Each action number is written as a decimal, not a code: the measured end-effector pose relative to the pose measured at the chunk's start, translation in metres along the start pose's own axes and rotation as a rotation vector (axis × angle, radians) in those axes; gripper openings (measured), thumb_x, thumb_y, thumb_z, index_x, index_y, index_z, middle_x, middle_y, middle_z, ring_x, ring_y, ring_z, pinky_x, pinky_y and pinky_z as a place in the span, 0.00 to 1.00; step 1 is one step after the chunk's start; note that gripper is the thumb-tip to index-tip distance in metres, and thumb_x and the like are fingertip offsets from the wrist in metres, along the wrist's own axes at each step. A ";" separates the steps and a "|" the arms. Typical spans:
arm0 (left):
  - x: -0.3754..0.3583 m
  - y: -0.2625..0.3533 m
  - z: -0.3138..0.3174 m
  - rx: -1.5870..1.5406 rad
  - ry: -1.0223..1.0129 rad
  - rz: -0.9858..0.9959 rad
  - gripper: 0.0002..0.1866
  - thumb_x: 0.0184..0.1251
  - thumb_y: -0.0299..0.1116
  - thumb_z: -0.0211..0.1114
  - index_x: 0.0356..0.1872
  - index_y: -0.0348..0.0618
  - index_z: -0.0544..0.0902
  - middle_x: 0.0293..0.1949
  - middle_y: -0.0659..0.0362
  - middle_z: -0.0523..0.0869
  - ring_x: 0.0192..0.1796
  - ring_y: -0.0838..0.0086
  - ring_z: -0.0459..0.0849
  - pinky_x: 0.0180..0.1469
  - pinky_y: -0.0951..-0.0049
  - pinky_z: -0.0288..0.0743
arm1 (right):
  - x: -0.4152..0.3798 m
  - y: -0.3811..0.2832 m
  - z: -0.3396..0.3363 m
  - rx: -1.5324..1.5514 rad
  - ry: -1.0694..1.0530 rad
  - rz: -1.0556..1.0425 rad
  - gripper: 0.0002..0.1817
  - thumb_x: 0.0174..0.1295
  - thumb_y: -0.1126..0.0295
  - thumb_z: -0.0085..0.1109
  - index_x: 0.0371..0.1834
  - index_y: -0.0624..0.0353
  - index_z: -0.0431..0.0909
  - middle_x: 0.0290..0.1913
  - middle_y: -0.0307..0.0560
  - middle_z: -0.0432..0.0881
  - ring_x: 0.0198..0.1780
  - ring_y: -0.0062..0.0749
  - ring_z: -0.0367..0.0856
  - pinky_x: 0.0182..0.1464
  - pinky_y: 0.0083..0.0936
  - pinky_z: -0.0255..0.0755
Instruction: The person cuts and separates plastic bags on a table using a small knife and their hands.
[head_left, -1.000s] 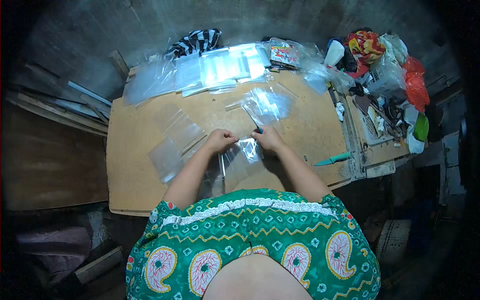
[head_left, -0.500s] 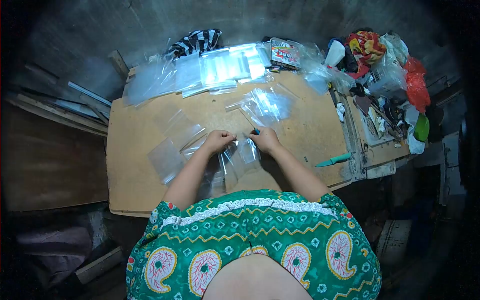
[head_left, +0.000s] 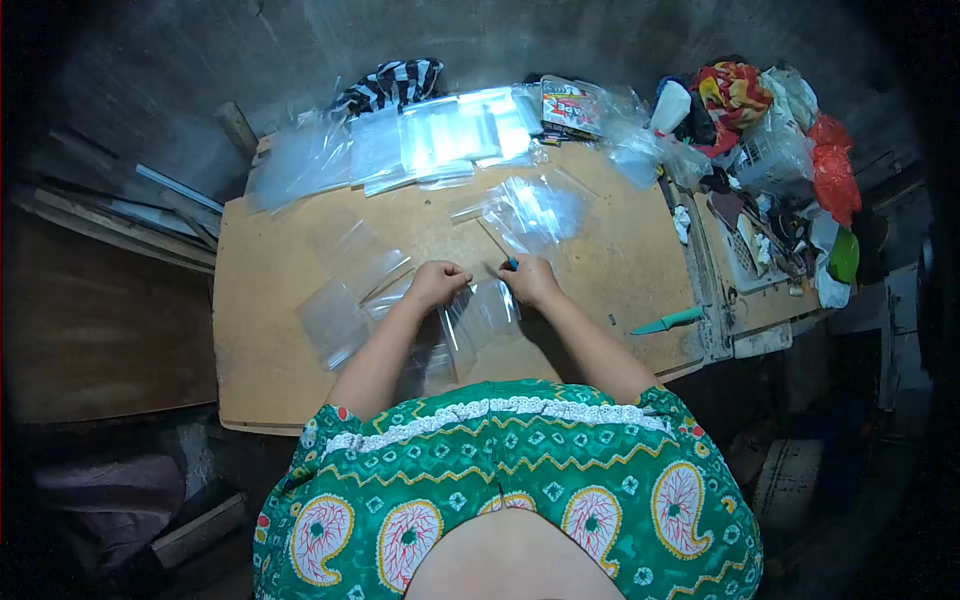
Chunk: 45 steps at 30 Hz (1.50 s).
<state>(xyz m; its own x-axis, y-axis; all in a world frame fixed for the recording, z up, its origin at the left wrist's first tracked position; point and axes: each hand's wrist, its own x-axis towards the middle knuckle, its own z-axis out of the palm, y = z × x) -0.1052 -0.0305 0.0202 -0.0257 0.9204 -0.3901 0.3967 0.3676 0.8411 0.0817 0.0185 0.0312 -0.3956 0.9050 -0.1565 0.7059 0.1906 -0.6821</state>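
My left hand (head_left: 438,286) is closed in a pinch at the top edge of a clear plastic piece (head_left: 460,325), which hangs toward my body. Close by on the right, my right hand (head_left: 533,280) is closed around a slim tool (head_left: 513,263) with a blue part; a thin light-brown shaft slants up from it, and a small grey tip points toward my left hand. What kind of tool it is I cannot make out. Another clear plastic piece (head_left: 495,303) lies below the right fingers. Loose clear plastic sheets (head_left: 335,318) lie left of my left forearm.
Stacked clear plastic packs (head_left: 450,135) line the back of the wooden table (head_left: 260,370), beside a printed box (head_left: 570,107). Shiny plastic pieces (head_left: 535,212) lie beyond my hands. A green-handled knife (head_left: 668,321) rests at the right. A cluttered side board (head_left: 760,315) adjoins the table.
My hands stay nearly in place. The grey tip by my right fingers now shows in the gap between the hands, and the plastic below them has shifted slightly.
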 end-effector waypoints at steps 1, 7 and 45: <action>-0.002 0.006 0.000 0.014 -0.007 -0.052 0.13 0.50 0.41 0.61 0.27 0.40 0.81 0.19 0.62 0.79 0.21 0.80 0.74 0.23 0.78 0.67 | 0.000 -0.001 0.000 -0.056 -0.004 -0.003 0.11 0.45 0.63 0.57 0.28 0.58 0.75 0.30 0.56 0.77 0.35 0.49 0.75 0.37 0.36 0.68; -0.002 0.029 0.004 0.633 0.233 -0.052 0.14 0.47 0.44 0.59 0.28 0.45 0.81 0.27 0.52 0.81 0.32 0.63 0.80 0.35 0.67 0.71 | -0.003 -0.023 0.000 -0.246 0.015 0.053 0.07 0.49 0.71 0.47 0.32 0.57 0.70 0.33 0.57 0.76 0.37 0.52 0.74 0.37 0.42 0.67; -0.039 0.021 0.057 1.045 0.098 0.532 0.16 0.56 0.35 0.47 0.47 0.45 0.69 0.51 0.58 0.69 0.55 0.63 0.64 0.54 0.52 0.56 | -0.015 0.010 -0.015 -0.387 -0.214 -0.195 0.27 0.43 0.67 0.61 0.49 0.52 0.61 0.37 0.52 0.76 0.41 0.48 0.74 0.38 0.40 0.67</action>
<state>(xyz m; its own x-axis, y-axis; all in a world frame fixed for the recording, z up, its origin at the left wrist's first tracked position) -0.0437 -0.0662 0.0322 0.3180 0.9480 -0.0140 0.9372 -0.3120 0.1559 0.1040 0.0128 0.0374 -0.6255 0.7477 -0.2230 0.7573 0.5130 -0.4041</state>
